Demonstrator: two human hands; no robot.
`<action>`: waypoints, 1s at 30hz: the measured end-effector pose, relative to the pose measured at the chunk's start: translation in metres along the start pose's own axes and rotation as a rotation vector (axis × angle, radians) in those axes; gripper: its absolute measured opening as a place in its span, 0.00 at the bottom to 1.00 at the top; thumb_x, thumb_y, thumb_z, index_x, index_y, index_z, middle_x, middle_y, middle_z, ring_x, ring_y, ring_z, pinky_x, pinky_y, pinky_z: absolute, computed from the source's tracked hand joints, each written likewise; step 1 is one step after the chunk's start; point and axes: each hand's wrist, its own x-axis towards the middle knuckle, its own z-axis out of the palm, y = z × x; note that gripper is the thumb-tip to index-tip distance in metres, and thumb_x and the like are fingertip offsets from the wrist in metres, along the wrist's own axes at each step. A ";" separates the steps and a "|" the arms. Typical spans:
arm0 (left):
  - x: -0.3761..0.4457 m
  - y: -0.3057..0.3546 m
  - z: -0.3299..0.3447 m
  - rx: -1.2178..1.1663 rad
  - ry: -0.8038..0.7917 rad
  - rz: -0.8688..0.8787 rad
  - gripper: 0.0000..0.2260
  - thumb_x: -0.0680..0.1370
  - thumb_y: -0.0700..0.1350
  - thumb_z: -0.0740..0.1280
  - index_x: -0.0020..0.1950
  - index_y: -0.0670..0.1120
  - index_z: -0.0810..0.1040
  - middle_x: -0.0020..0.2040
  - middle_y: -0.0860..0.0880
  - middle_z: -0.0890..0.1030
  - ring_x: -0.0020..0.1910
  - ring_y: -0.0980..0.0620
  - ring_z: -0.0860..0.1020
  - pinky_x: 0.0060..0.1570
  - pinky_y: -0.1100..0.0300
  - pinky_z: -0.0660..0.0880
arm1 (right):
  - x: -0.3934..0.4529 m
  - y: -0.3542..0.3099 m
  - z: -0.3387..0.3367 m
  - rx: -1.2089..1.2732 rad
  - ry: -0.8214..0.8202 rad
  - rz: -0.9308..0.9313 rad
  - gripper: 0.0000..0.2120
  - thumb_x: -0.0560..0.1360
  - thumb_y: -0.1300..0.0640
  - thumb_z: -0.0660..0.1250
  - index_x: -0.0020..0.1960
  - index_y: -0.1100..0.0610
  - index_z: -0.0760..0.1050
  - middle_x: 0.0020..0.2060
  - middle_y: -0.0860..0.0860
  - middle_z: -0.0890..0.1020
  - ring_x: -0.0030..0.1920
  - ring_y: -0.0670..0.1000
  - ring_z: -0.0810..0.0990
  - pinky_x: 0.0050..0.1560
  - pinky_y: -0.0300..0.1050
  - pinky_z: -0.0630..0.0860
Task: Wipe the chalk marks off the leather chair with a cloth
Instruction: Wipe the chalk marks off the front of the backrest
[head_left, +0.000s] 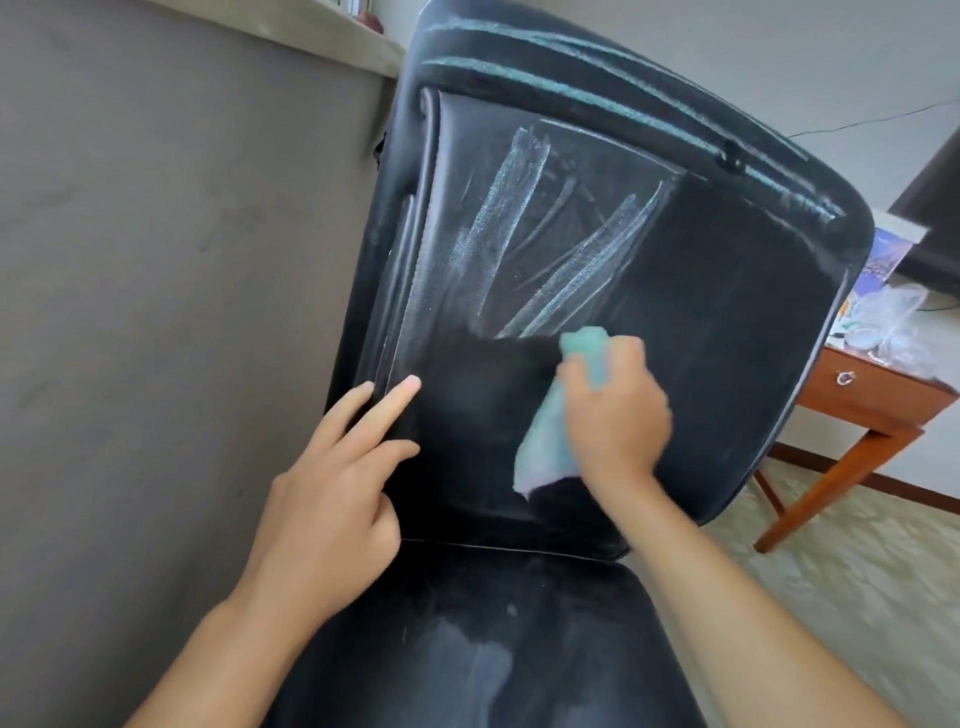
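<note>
A black leather chair fills the middle of the view, its backrest facing me. White chalk marks streak the upper centre of the backrest, and teal chalk lines run along the top edge. My right hand grips a bunched teal cloth and presses it against the backrest just below the white streaks. My left hand rests on the left side of the backrest with its fingers straight. The seat shows a faint pale smear.
A grey upholstered surface stands close on the left of the chair. A wooden side table with a drawer, clear plastic bags and a book stands at the right on pale patterned flooring.
</note>
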 end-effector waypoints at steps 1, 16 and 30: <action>0.000 0.001 0.001 -0.011 0.003 -0.006 0.25 0.66 0.28 0.64 0.55 0.50 0.84 0.81 0.67 0.61 0.82 0.55 0.58 0.26 0.55 0.77 | 0.012 0.014 -0.012 0.003 0.030 0.137 0.12 0.76 0.46 0.63 0.53 0.51 0.65 0.43 0.47 0.76 0.44 0.58 0.77 0.43 0.51 0.70; -0.001 -0.001 0.002 -0.046 -0.057 -0.010 0.22 0.69 0.33 0.66 0.58 0.51 0.85 0.81 0.71 0.54 0.83 0.59 0.50 0.35 0.51 0.80 | 0.024 -0.001 -0.029 0.004 0.019 0.152 0.10 0.78 0.46 0.61 0.51 0.52 0.68 0.46 0.52 0.81 0.47 0.62 0.78 0.43 0.51 0.67; 0.002 0.007 0.013 0.275 -0.062 0.036 0.19 0.65 0.36 0.69 0.55 0.46 0.82 0.83 0.59 0.59 0.79 0.39 0.60 0.29 0.51 0.82 | 0.031 -0.014 -0.035 -0.009 -0.007 0.089 0.10 0.78 0.46 0.62 0.53 0.52 0.70 0.49 0.52 0.80 0.47 0.62 0.78 0.43 0.50 0.68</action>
